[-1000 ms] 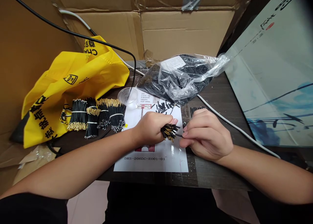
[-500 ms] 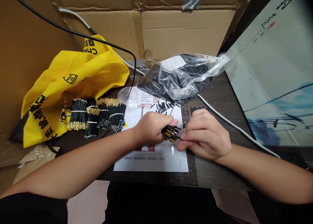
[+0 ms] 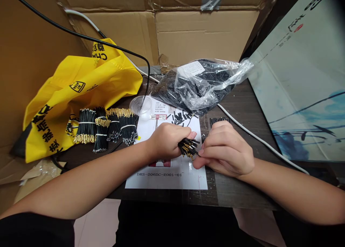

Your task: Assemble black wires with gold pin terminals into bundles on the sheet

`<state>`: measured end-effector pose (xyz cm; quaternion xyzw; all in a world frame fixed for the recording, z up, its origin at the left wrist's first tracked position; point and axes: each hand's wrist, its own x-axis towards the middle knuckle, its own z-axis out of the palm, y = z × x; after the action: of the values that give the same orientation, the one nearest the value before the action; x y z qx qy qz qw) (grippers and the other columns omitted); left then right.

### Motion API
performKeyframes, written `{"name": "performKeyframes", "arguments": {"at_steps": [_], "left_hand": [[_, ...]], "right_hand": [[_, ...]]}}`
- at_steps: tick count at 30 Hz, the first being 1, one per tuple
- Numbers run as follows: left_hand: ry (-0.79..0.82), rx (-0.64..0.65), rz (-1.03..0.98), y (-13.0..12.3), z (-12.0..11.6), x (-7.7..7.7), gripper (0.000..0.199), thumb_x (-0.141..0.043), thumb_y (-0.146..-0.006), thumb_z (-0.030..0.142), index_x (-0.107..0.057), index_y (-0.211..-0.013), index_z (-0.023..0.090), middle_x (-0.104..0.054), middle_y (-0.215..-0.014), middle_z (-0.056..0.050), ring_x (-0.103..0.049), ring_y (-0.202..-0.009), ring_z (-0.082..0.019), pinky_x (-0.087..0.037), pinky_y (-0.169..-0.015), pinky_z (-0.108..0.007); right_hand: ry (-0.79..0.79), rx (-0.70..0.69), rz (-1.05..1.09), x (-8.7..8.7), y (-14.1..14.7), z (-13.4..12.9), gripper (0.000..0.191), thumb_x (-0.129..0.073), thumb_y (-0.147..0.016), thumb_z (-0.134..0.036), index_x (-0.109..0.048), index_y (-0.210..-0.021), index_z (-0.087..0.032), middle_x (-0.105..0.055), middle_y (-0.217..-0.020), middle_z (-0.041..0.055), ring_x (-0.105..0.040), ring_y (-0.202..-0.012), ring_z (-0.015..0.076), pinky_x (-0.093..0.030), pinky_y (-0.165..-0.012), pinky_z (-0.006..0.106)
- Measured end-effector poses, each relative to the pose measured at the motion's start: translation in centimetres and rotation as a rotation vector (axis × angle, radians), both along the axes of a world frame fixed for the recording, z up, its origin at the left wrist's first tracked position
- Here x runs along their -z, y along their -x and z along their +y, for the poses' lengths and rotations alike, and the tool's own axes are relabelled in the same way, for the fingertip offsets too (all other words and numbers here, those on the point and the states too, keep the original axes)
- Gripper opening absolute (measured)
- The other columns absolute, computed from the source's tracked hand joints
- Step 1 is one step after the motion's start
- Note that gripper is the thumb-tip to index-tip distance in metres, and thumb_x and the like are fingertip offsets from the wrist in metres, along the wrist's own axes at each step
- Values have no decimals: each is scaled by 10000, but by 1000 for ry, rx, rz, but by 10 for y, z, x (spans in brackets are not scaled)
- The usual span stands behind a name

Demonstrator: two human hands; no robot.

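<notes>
My left hand is closed around a bundle of black wires with gold terminals. Several ends in that bundle carry short black sleeves; others show bare gold. At the bundle's right edge, my right hand pinches a thin black piece at a wire end, mostly hidden by thumb and forefinger. Short black tube pieces lie scattered on the printed white sheet behind my hands. A row of similar black pieces sits on the table just beyond my right hand.
Banded bundles of black wires lie left beside a yellow bag. A clear plastic cup stands behind my left hand. Further back rests a clear bag of black pieces. A white cable crosses the table at right; cardboard walls the back.
My right hand has shifted slightly left, its fingertips closer in against the bundle's wire ends. My left hand holds the bundle in the same place.
</notes>
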<state>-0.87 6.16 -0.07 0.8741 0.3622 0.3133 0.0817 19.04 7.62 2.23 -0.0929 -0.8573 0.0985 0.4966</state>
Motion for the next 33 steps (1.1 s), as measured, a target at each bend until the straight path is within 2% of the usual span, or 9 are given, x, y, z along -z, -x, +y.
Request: {"name": "performKeyframes", "arguments": {"at_steps": [14,21,27,33], "left_hand": [[-80,-55,19,-1,0,1,403,-419,-978,313,-457,-598,184,-467,-498,42,-419,-443,-84,-296,-470,-264],[-84,-12,5,0,0,1,382,-445,-967,299,-443,-603,186,-466,-502,47,-420,-452,-85,-308,-480,-263],[-104,-26,23,-1,-1,-1,402,-417,-982,314,-437,-601,186,-470,-497,43,-428,-446,-86,-302,-473,-251],[-111,-32,33,-1,0,0,401,-428,-975,314,-445,-595,186,-474,-491,43,-436,-442,-86,-304,-466,-258]], "right_hand": [[24,-14,16,2,0,0,240,-815,-744,-315,-663,-886,-197,-684,-739,-12,-634,-647,134,-499,-651,331],[26,-19,9,2,0,1,204,-793,-769,-323,-649,-867,-218,-674,-735,-24,-626,-641,123,-495,-644,320],[17,-42,14,4,0,1,207,-815,-741,-267,-666,-873,-212,-657,-753,-23,-620,-675,128,-500,-666,331],[-21,-22,-21,3,-1,4,172,-804,-755,-285,-682,-862,-227,-654,-746,-24,-608,-661,120,-488,-658,325]]}}
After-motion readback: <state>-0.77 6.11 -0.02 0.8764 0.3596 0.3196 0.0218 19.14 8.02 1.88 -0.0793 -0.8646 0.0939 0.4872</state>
